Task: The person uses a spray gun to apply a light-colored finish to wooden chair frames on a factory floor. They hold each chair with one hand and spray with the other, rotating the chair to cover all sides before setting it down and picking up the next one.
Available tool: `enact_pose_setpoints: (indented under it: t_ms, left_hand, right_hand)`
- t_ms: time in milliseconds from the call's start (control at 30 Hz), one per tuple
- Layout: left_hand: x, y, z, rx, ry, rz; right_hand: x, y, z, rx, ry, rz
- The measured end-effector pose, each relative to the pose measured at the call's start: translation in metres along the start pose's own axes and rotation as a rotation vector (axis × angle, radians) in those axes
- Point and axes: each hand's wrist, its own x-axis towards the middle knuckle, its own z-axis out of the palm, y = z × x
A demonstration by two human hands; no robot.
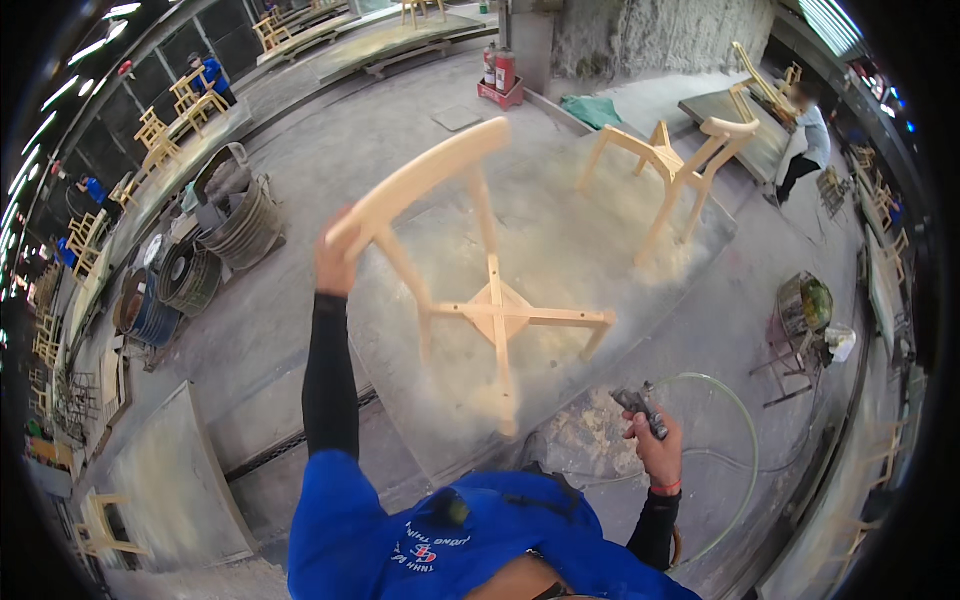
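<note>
A pale wooden chair frame point(497, 311) without a seat stands on a dusty grey work board point(420, 410). Its curved backrest is toward the upper left, and cross rails meet below it. My left hand point(338, 258) grips the left end of that backrest, the arm stretched out in a black sleeve. At the right, my right hand point(660, 450) is wrapped round a small dark spray gun point(640, 408), held apart from the chair. From the gun a clear greenish hose point(752, 450) loops away to the right. A second similar chair frame point(668, 165) stands farther back on the board.
Metal drums point(240, 225) stand at the left. Fire extinguishers point(499, 70) sit in a red holder at the back. A bucket point(803, 305) rests on a stand at the right. A person point(808, 135) works beside another chair at the far right; others are at the far left.
</note>
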Motion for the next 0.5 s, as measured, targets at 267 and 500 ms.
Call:
enact_pose_setpoints:
  t_ms: [267,500]
  left_hand:
    - [0.057,-0.119,0.0,0.711,-0.145,-0.188]
    - [-0.212,-0.22,0.007,0.709,-0.429,-0.782]
  right_hand:
    - [-0.003,-0.023,0.017,0.001,-0.012,-0.1]
    - [0.014,-0.05,0.055,0.134,-0.107,-0.284]
